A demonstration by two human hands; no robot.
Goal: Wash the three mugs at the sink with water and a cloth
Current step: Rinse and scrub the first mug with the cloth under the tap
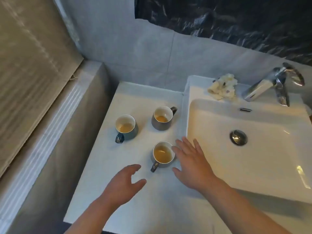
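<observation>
Left hand (123, 181) and right hand (190, 166) poised either side of the nearest mug (163, 154): pick-up step, nothing washed yet.

Each grip is spread and holds nothing; right fingertips (177, 151) lie at the rim, contact not to be told. Sink (219, 115) is seen to the right; on the tabletop (101, 166) all three mugs stand upright with brownish dregs, left mug (125, 127) and far mug (162, 118) untouched. No water is seen at the tap (263, 88); the cloth (222, 88) is bunched beside it. Next, as judged, the nearest mug must be clasped, kept level and emptied over the basin.
</observation>
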